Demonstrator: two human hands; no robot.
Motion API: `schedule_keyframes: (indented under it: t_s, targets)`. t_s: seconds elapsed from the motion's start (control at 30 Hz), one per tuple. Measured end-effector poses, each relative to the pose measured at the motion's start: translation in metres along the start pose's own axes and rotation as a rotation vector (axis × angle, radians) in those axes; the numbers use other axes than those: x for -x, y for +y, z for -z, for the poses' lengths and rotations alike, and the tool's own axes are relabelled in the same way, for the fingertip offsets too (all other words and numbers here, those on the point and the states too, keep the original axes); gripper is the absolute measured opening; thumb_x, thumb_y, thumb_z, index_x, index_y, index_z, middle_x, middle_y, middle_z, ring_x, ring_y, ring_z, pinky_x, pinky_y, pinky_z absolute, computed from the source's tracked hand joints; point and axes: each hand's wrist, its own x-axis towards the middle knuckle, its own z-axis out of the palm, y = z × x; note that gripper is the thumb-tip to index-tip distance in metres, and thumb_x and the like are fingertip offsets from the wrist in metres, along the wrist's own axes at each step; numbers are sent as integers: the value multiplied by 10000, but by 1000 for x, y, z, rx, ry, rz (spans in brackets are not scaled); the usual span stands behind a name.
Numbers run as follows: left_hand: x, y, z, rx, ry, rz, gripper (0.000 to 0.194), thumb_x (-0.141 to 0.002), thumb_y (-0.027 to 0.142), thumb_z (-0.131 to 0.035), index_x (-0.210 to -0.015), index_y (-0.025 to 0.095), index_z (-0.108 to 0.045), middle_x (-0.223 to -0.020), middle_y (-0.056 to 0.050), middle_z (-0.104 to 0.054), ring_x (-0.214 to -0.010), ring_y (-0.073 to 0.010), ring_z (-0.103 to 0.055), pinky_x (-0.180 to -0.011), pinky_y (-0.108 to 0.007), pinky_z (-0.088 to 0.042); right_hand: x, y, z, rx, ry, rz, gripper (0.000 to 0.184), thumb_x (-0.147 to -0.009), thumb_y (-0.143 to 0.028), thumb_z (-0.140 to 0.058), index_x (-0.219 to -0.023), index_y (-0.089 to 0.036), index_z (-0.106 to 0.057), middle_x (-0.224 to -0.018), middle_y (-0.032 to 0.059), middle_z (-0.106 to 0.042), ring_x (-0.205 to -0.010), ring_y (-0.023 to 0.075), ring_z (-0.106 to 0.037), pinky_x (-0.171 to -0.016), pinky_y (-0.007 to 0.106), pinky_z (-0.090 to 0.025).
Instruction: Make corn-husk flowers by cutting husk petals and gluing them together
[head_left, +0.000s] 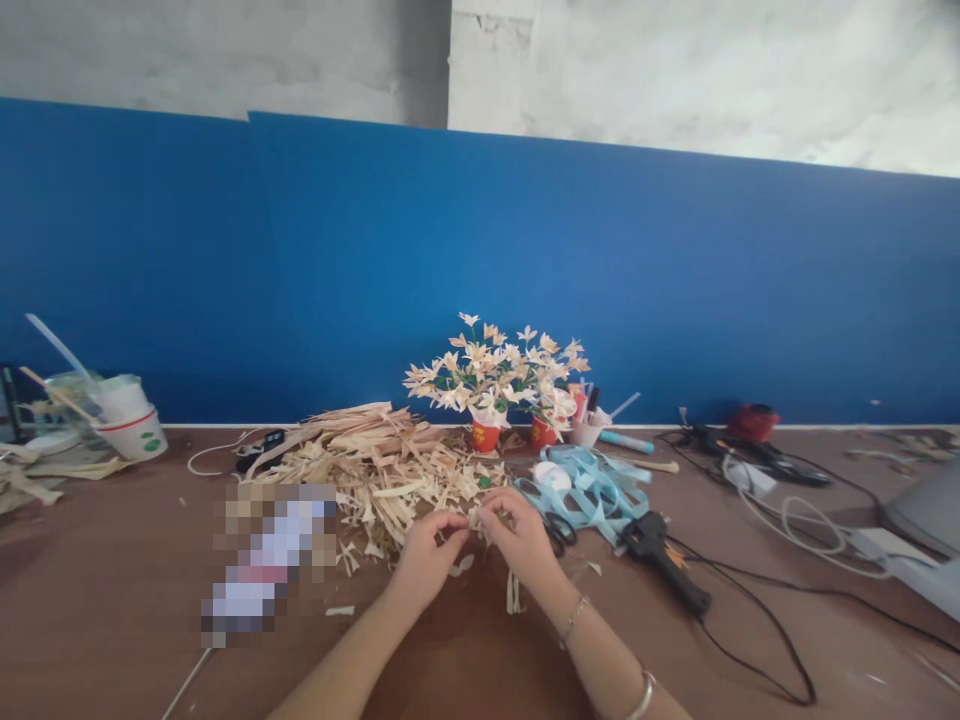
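My left hand (433, 553) and my right hand (516, 531) meet low in the middle of the view. Thumb and fingers of each are closed in a pinch on a small pale piece of dried husk (474, 518), mostly covered by the fingertips. Just beyond them spreads a heap of dried husk strips (375, 460). Loose scraps lie beneath and beside the hands, among them a strip (513, 593) under my right wrist. Dark scissor handles (560, 532) lie right of my right hand, near a tangle of light blue ribbon (592, 490).
Behind the heap, pale husk flowers (495, 365) stand in red cups (486, 434). A black glue gun (666, 565) with a cable lies at right. At left are a blurred-out object (270, 560) and a white tub (133, 435). A blue panel (337, 260) borders the table's back.
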Motion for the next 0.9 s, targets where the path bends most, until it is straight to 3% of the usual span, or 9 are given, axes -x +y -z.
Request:
schedule_keyframes:
  t_s: [0.47, 0.77, 0.9]
  targets:
    - [2, 0, -2, 11, -66, 11, 150, -681, 229, -564, -712, 152, -688, -661, -35, -647, -603, -148, -540, -584, -253, -418, 0, -2, 1, 44, 46, 9, 173, -755, -209, -560, -585, -178, -549, -794, 45, -588, -808, 177, -552, -766, 311, -412]
    - [-1, -8, -4, 44, -50, 85, 174, -679, 259, -574, -752, 142, -679, -631, -20, -638, -522, -122, -502, -535, -237, -409, -2, 0, 4, 6, 22, 20, 160, -774, -235, -561, -623, -182, -566, -804, 48, -592, -827, 177, -555, -783, 309, -417]
    - [-2, -8, -3, -5, -32, 48, 150, -678, 265, -578, -708, 148, -667, -622, -16, -632, -522, -119, -495, -539, -234, -401, -2, 0, 3, 10, 12, 22, 169, -780, -249, -555, -627, -180, -571, -806, 50, -603, -829, 180, -561, -786, 307, -419]
